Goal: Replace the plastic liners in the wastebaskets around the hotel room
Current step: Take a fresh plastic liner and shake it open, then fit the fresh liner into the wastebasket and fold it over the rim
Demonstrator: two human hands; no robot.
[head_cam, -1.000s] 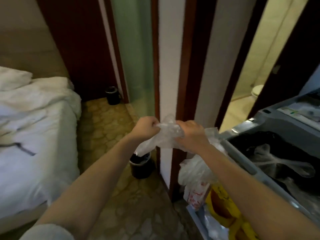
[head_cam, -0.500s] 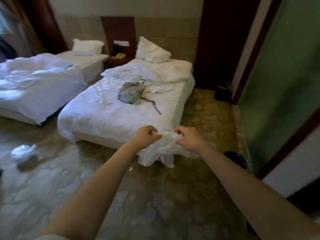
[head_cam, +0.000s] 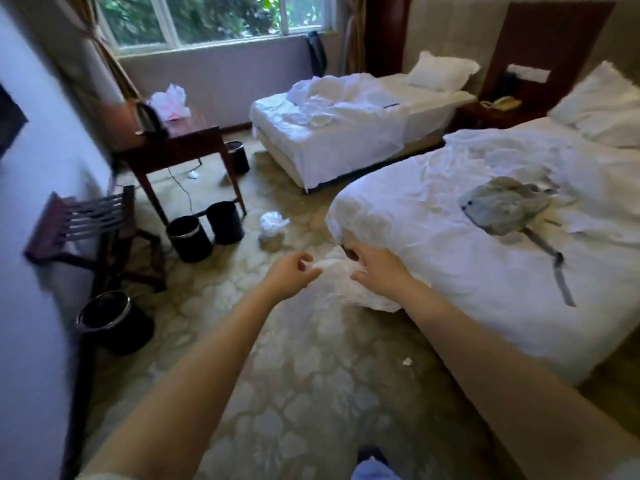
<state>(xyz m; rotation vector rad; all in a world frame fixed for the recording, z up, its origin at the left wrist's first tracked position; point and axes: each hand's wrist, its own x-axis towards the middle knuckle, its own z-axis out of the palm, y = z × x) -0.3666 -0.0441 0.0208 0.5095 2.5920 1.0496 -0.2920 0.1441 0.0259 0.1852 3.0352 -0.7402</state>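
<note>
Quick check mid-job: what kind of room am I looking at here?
Most likely a twin hotel guest room: a near bed and a far bed, both unmade, a slatted luggage rack, and a telephone on the nightstand between them.

- One view only: a wide-angle head camera worn by you, looking forward and down.
- Your left hand [head_cam: 291, 271] and right hand [head_cam: 377, 268] are near, mid-frame.
- It faces the far window [head_cam: 214, 19].
</note>
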